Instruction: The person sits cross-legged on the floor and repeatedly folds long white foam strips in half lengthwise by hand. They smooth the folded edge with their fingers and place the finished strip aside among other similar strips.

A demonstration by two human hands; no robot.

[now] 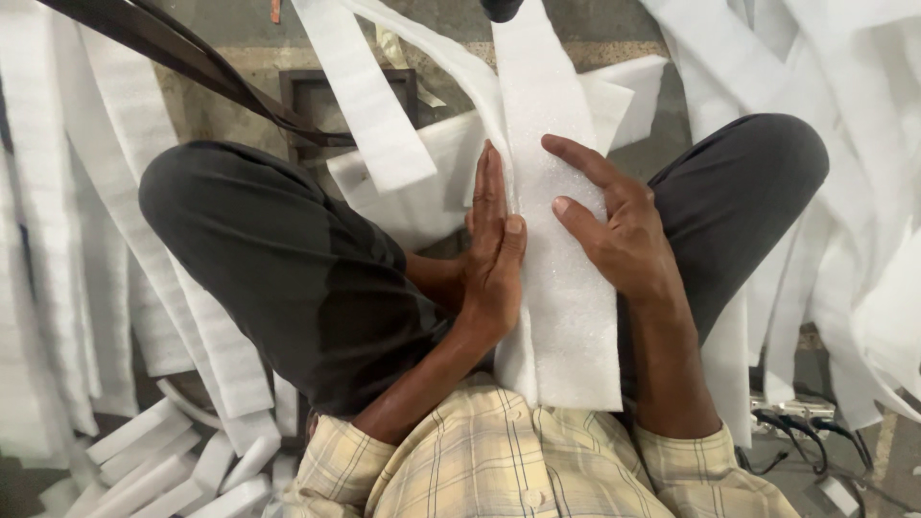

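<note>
While the foam strip (561, 288) lies lengthwise on the lap between the knees, left hand (494, 254) stands edge-on, fingers straight, along its left side; right hand (614, 225) rests spread flat on top. Neither hand clasps anything. Best kept taut, edges squared.

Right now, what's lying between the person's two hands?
In the head view, a white foam strip runs between them: the left hand presses edge-on against its side, the right hand lies flat on top.

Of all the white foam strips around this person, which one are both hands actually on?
The wide foam strip running down the lap: left hand presses its left edge, right hand lies flat on top. The other strips lie untouched.
</note>
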